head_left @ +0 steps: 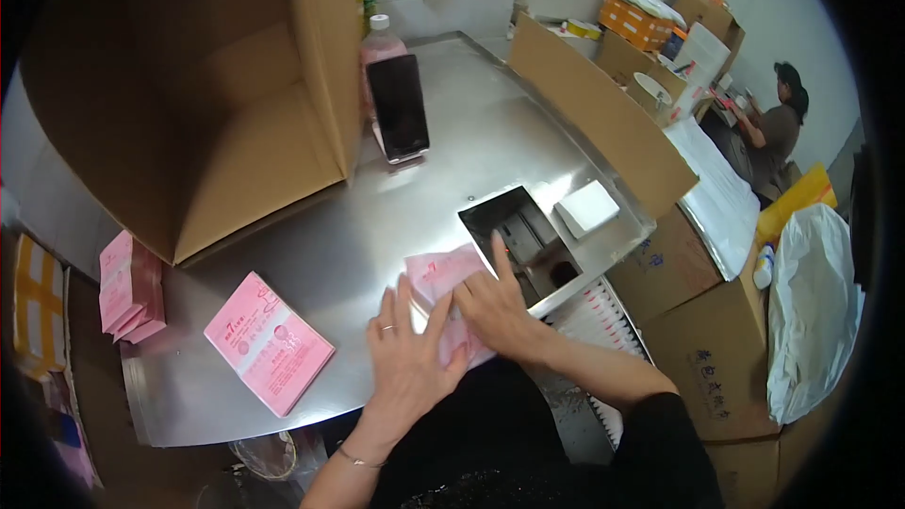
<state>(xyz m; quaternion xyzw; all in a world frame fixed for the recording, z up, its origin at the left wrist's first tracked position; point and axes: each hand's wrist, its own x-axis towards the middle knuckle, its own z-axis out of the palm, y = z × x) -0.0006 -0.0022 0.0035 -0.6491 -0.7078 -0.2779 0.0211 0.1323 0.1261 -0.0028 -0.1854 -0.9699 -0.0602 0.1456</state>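
Note:
A pink printed packet (pixel 441 270) lies at the near edge of the steel table, partly hidden under my hands. My left hand (pixel 407 351) rests over its left side, fingers spread, with a ring on one finger. My right hand (pixel 497 313) has curled fingers pinching the packet's right side, while its index finger points out toward a square metal bin (pixel 528 236). To the left lies a flat pile of matching pink packets (pixel 269 342). More pink packets (pixel 130 287) stand in a stack at the table's far left.
A large open cardboard box (pixel 264 165) takes up the back left of the table (pixel 452 113). Behind the bin sit a phone on a stand (pixel 398 108) and a bottle. A white block (pixel 586 208) is beside the bin. Cartons (pixel 707 358) and a seated person are at right.

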